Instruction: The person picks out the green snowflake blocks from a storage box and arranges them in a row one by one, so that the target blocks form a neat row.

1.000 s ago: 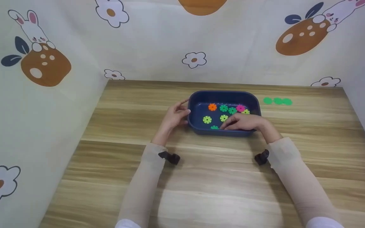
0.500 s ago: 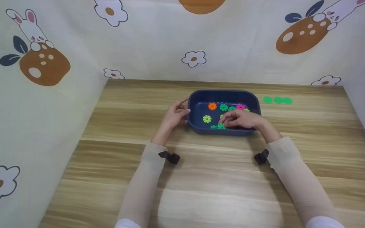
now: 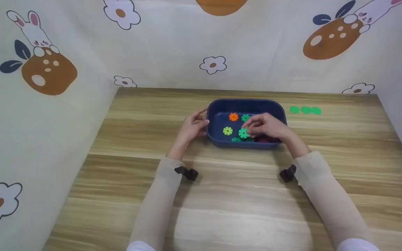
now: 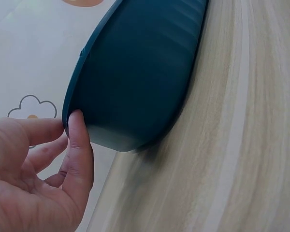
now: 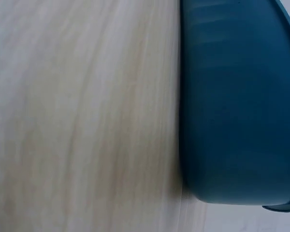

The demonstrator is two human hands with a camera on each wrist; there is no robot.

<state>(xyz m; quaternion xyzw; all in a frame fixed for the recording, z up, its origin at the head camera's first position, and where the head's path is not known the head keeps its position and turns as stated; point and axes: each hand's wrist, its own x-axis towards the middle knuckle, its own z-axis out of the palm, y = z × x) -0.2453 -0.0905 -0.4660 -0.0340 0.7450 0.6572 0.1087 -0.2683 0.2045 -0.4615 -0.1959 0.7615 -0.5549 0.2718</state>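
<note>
A dark blue plastic basin stands on the wooden table. My left hand holds its left end, thumb at the rim; in the left wrist view the left hand has its fingertips against the basin's edge. Inside the basin, my right hand pinches a green notched snowflake disc between thumb and fingers, raised off the bottom. Around it lie an orange disc, a yellow-green disc and green discs. The right hand covers part of the contents. The right wrist view shows only the basin's outer wall and table.
On the table to the right of the basin lie three green discs in a row, two of them touching or overlapping. Patterned cloth walls enclose the table at the back and sides. Something dark red shows below the right hand.
My right hand has picked up a green disc from the basin's near side and lifted it slightly up and away from the front wall. The left hand stays at the basin's left end.
</note>
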